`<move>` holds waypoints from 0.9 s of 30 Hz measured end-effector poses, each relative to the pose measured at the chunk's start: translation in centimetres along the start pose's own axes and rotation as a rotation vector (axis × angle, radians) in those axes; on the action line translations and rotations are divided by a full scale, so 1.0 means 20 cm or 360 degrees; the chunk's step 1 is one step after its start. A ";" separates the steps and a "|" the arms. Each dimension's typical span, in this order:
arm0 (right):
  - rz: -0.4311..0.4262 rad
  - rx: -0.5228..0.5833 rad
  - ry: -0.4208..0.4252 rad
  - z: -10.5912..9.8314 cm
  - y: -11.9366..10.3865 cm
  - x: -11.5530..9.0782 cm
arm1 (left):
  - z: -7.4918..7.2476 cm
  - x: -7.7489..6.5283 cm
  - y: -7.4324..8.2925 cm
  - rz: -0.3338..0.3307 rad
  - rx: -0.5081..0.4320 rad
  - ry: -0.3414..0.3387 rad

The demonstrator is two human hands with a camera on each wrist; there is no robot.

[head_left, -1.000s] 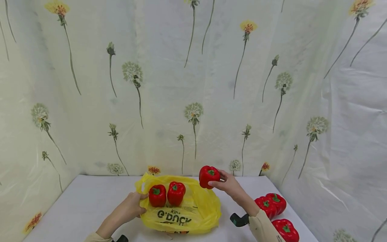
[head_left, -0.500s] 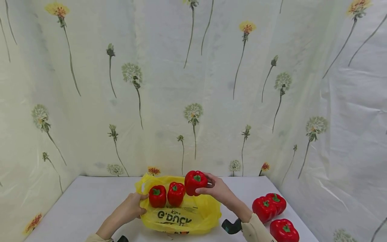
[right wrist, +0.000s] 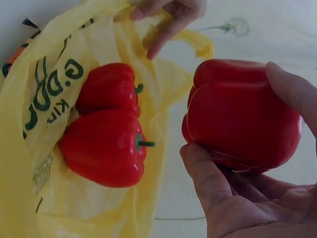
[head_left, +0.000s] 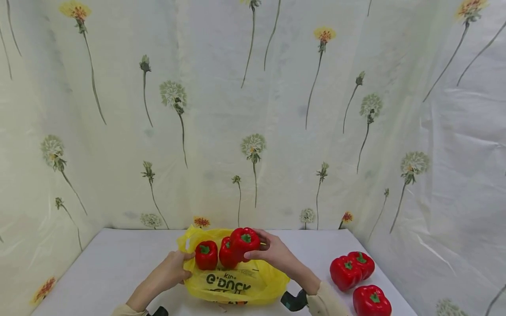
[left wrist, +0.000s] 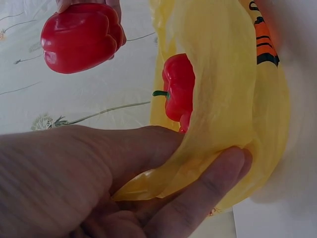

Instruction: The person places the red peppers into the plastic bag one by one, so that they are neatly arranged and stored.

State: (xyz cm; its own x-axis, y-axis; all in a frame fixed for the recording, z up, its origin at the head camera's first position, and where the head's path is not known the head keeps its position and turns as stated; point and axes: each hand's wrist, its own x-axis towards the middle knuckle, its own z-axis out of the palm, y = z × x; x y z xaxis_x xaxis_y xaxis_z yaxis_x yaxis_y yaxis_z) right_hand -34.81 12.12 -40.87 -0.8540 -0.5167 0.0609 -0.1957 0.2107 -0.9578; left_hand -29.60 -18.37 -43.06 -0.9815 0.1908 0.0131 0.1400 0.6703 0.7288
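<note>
Gripping a red bell pepper point(head_left: 245, 242), your right hand point(head_left: 278, 255) holds it by the mouth of the yellow plastic bag point(head_left: 272, 283) in the head view; your left hand point(head_left: 173, 268) pinches the bag's left edge. Two red peppers point(head_left: 206, 255) sit inside; three more peppers point(head_left: 345, 274) lie rightward on the white table point(head_left: 126, 248). Left wrist: your thumb and fingers pinch yellow film. Right wrist: the held pepper is apart from the bagged pair.

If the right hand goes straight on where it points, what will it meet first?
The right hand, held pepper leading, would probably first meet the nearer pepper in the yellow bag; depth is unclear, so it may pass above.
</note>
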 end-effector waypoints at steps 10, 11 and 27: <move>0.0040 0.0014 -0.0035 0.15 0.02 0.02 | 0.00 0.00 0.00 0.0018 0.0012 0.0000; 0.0039 0.0014 -0.0041 0.16 0.02 0.02 | 0.00 0.00 0.00 0.0016 0.0013 -0.0002; 0.0106 -0.0021 -0.0072 0.36 0.09 0.09 | 0.00 0.00 0.00 0.0012 0.0046 -0.0004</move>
State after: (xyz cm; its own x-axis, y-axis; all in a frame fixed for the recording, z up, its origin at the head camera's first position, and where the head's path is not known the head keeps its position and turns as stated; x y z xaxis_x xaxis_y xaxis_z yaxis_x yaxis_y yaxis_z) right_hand -33.21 5.51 -44.57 -0.8427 -0.5382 -0.0157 -0.1460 0.2564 -0.9555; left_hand -29.63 -18.38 -43.05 -0.9801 0.1976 0.0166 0.1510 0.6893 0.7085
